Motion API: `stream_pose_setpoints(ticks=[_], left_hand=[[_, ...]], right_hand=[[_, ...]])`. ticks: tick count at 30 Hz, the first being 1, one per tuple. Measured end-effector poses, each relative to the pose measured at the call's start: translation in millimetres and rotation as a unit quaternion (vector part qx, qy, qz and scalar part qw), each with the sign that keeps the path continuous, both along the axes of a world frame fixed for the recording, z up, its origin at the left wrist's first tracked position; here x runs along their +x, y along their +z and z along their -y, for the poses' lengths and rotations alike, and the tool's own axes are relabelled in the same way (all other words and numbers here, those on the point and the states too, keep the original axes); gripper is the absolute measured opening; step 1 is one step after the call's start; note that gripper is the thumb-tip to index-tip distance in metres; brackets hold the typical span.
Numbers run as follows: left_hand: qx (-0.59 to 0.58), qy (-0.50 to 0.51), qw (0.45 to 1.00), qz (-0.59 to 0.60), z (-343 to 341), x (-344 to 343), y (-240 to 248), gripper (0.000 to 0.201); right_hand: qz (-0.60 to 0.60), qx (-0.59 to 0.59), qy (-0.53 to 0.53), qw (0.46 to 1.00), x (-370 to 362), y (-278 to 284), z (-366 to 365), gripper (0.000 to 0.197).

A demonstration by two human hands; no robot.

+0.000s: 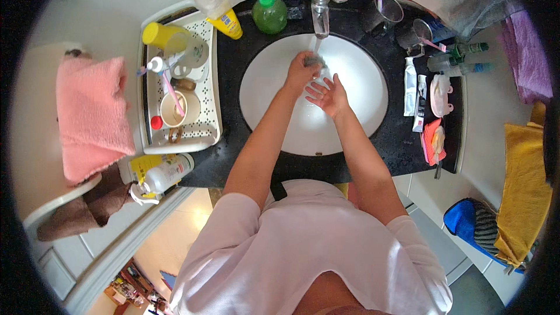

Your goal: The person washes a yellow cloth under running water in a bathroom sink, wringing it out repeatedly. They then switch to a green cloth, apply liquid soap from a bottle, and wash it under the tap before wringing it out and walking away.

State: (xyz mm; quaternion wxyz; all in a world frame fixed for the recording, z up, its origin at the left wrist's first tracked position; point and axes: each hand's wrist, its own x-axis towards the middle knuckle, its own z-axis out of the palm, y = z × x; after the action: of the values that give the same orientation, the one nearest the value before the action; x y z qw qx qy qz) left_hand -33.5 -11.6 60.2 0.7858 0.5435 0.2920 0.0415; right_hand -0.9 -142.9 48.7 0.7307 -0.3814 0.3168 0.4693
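Note:
Water runs from the chrome faucet [321,14] into the white oval sink [268,111]. Under the stream, my left hand [302,73] has its fingers curled around a small grey-green thing [315,61], wet and too unclear to name. Just to the right and nearer to me is my right hand [329,98], palm up, fingers spread, with nothing in it. Both hands are over the basin, apart from its wall.
A green pump bottle [270,14] and a yellow tube [227,24] stand behind the sink. On the left, a white perforated tray [207,122] holds cups and bottles. Along the right lie toothpaste tubes [410,87]; two mugs [385,16] with toothbrushes stand at the back right.

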Motion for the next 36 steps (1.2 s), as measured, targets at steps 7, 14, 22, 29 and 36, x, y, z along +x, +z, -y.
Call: stream_pose_setpoints(ticks=[7, 14, 22, 29, 36], left_hand=[[0.322, -0.082, 0.94, -0.083, 57, -8, 28, 0.022], [0.327, 0.134, 0.918, -0.183, -16, 32, -49, 0.031], [0.36, 0.103, 0.91, -0.176, 7, 41, -69, 0.034], [0.459, 0.078, 0.875, -0.129, 34, 24, -43, 0.03], [0.42, 0.038, 0.877, -0.229, -31, 23, -61, 0.037]], right_hand=[[0.022, 0.172, -0.059, 0.983, 49, -85, -30, 0.05], [0.054, 0.044, -0.118, 0.991, 25, -32, -87, 0.032], [0.049, 0.17, -0.043, 0.983, 45, -128, -60, 0.037], [-0.056, 0.401, -0.05, 0.913, 67, -151, -61, 0.041], [0.021, 0.043, 0.005, 0.999, 33, -60, -74, 0.033]])
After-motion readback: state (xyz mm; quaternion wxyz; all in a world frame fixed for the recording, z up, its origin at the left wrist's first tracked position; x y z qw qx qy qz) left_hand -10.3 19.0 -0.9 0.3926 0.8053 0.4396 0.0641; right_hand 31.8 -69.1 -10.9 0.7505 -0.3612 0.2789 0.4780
